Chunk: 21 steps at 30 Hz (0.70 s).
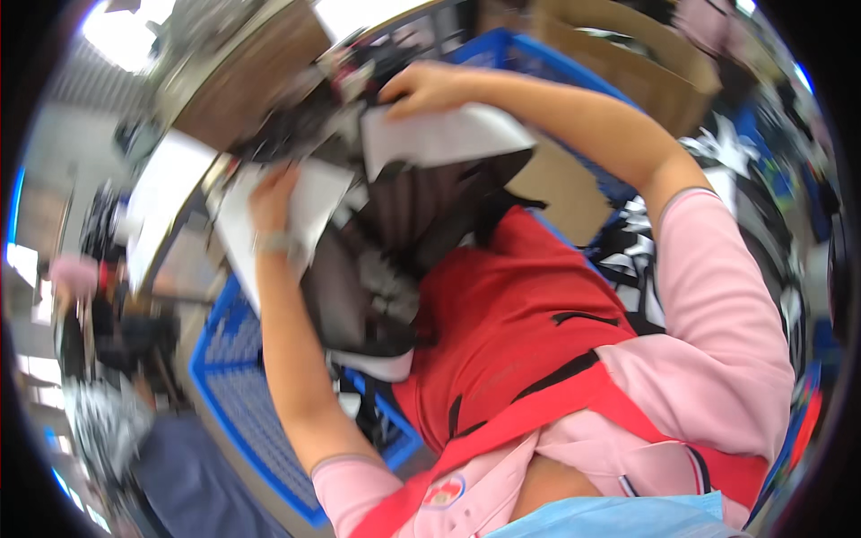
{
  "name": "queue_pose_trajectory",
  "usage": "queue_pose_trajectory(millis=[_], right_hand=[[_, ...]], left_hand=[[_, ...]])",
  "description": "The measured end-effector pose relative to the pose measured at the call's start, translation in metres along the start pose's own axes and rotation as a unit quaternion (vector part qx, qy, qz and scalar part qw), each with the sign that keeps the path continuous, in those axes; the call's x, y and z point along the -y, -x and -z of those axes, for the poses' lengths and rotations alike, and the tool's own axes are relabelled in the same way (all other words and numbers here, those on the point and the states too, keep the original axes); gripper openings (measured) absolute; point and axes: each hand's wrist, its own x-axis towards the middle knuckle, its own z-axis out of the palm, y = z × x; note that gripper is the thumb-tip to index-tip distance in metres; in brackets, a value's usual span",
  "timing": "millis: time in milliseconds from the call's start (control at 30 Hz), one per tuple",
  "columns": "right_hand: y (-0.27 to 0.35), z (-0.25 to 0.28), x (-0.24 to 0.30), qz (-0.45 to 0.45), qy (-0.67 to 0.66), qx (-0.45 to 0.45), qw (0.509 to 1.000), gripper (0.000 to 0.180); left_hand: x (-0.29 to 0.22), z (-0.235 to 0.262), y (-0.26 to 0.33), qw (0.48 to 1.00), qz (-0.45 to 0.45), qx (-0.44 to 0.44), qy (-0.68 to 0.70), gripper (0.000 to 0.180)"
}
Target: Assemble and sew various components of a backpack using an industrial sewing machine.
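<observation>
A dark grey and white piece of cloth (408,211), perhaps a garment, is spread in front of me above my red apron. My right hand (430,91) grips the upper edge of one white panel (448,139), its fingers bent. On the left, my left hand (273,202), with a pale band at the wrist, is closed on another white panel (320,202); motion smears its fingers. Dark folds of the cloth hang between both hands toward my lap. The kind of garment cannot be made out.
Blue plastic crates (242,394) stand at my left and beyond my right arm. A cardboard box (632,67) is at the far right. Black-and-white cloth (637,260) is piled by my right elbow. A wooden-sided table (242,76) stands ahead; a person in a pink cap (76,273) is far left.
</observation>
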Motion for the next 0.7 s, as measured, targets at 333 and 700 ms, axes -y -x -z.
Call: queue_pose_trajectory(millis=[333,700], right_hand=[[0.217,0.199,0.14,-0.099,0.168,-0.389,0.9,0.04],[0.643,0.445,0.246,-0.361,-0.228,-0.578,0.695,0.027]], left_hand=[[0.057,-0.062,0.197,0.951,0.069,0.271,0.132,0.015],[0.078,-0.089,0.166,0.951,0.013,0.308,0.006,0.018]])
